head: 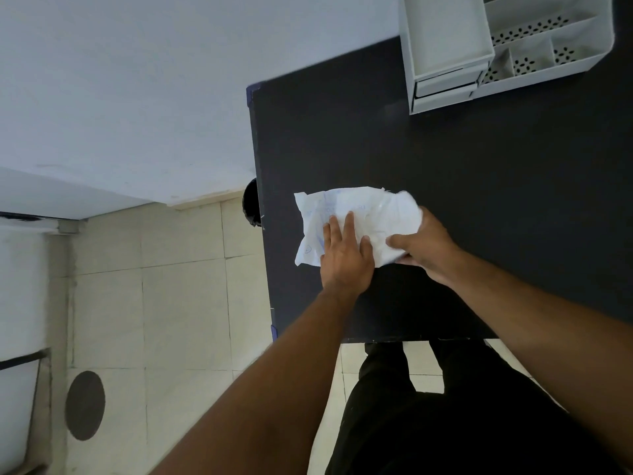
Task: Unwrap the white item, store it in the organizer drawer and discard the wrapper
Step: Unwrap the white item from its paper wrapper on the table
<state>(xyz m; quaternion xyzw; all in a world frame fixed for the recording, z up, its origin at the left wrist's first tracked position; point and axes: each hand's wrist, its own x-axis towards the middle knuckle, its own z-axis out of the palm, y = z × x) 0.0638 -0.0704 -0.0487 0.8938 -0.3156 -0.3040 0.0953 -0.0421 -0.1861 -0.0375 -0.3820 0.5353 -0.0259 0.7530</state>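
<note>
A white crinkled package [363,214], the wrapped white item with faint blue print, lies on the black table [479,200] near its left edge. My left hand [344,255] rests flat on the package's near left part, fingers spread. My right hand [426,245] grips the package's right end, thumb on top. The white organizer [507,46] stands at the table's far right corner, its drawer [445,87] appearing shut at the front left.
Beyond the table's left edge [260,207] are a tiled floor and a white wall. A dark round object [251,202] sits just off that edge. A dark round floor cover [85,405] lies at lower left. My legs stand at the near edge.
</note>
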